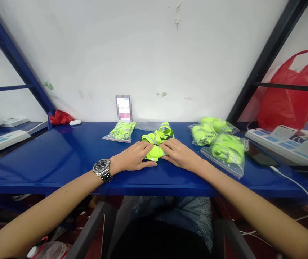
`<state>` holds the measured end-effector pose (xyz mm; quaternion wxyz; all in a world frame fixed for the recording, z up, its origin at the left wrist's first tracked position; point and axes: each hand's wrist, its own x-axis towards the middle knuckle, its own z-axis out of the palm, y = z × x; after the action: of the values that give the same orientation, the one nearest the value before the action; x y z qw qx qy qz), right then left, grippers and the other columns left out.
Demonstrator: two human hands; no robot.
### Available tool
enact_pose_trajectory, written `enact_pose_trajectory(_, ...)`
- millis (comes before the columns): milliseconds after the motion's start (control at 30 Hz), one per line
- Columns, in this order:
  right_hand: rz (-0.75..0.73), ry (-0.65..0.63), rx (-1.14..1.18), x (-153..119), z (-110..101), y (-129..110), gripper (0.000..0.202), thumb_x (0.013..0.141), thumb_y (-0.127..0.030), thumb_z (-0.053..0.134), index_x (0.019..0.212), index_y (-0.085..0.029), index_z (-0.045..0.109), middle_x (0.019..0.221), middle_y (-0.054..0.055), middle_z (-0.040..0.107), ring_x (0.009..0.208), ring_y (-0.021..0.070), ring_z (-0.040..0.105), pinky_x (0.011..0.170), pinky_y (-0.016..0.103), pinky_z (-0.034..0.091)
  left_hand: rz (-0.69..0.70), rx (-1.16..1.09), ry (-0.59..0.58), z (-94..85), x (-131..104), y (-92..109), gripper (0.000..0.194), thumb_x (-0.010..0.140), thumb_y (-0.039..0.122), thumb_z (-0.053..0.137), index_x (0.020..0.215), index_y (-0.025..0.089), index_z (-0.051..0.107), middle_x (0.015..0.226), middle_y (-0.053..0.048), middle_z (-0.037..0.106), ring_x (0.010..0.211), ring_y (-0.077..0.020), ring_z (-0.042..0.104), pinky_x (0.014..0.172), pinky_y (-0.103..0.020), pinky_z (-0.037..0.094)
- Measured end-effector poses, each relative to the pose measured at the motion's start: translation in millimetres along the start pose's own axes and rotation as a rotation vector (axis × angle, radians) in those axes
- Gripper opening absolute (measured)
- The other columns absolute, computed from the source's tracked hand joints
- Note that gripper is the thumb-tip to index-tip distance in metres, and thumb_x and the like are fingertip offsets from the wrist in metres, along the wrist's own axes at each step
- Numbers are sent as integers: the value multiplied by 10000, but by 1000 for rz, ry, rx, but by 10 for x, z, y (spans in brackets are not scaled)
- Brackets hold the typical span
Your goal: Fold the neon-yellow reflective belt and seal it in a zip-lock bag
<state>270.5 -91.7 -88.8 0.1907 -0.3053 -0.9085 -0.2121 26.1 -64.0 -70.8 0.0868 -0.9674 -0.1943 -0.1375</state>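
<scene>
A neon-yellow reflective vest of straps with silver stripes [157,138] lies bunched on the blue desk in front of me. My left hand [135,155], with a metal watch at its wrist, grips the vest's left side, its fingertips curled onto the fabric and its thumb along the near edge. On the other side, my right hand [179,154] has its fingers over the straps and its thumb low at the near edge. Fingers hide part of the folds. Behind the vest lies a clear plastic bag [150,125], flat against the desk.
One bagged yellow vest [121,131] sits to the left, below an upright phone [123,108]. Several more bagged vests [228,148] are at right, beside a charging phone [262,157], a power strip [280,142] and a red bag [291,97]. An earbud case [75,122] lies far left.
</scene>
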Motion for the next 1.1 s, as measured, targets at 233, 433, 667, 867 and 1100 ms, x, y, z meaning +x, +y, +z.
enact_pose_trajectory(233, 95, 36, 193, 21, 25, 42, 282, 980, -327, 463, 1136, -126, 585, 996, 151, 629, 951, 274, 546, 851, 412, 476, -79, -34, 46, 76, 3, -17, 481, 1000, 488, 377, 1305, 118, 422, 1159, -175, 610, 1081, -298, 583, 908, -427, 467)
enact_pose_trajectory(433, 356, -21, 489, 102, -110, 79, 308, 990, -373, 429, 894, -163, 633, 767, 44, 639, 670, 166, 540, 653, 278, 376, -307, -289, 49, -35, 110, 52, 394, 1001, 535, 331, 1019, 173, 486, 710, -4, 586, 607, -168, 561, 587, -289, 388)
enact_pose_trajectory(667, 628, -113, 555, 255, -87, 163, 337, 947, -401, 443, 839, -163, 655, 671, 16, 603, 603, 152, 514, 588, 252, 312, -405, -418, 53, 55, 317, -121, 491, 985, 604, 263, 851, 197, 503, 709, -14, 601, 581, -162, 556, 543, -281, 378)
enact_pose_trajectory(867, 703, -171, 653, 319, -66, 290, 374, 878, -483, 537, 874, -151, 709, 679, 29, 605, 608, 150, 512, 580, 251, 338, -570, 71, 156, 186, 271, -86, 547, 975, 610, 273, 1166, 135, 464, 686, -68, 593, 573, -224, 564, 556, -330, 412)
enact_pose_trajectory(1100, 665, -227, 705, 352, -48, 372, 419, 914, -479, 445, 734, -158, 645, 513, -40, 415, 496, 102, 378, 538, 240, 289, -82, 232, 111, 95, 278, 17, 526, 1016, 495, 266, 1316, 100, 444, 1405, -226, 456, 1319, -348, 401, 1055, -492, 330)
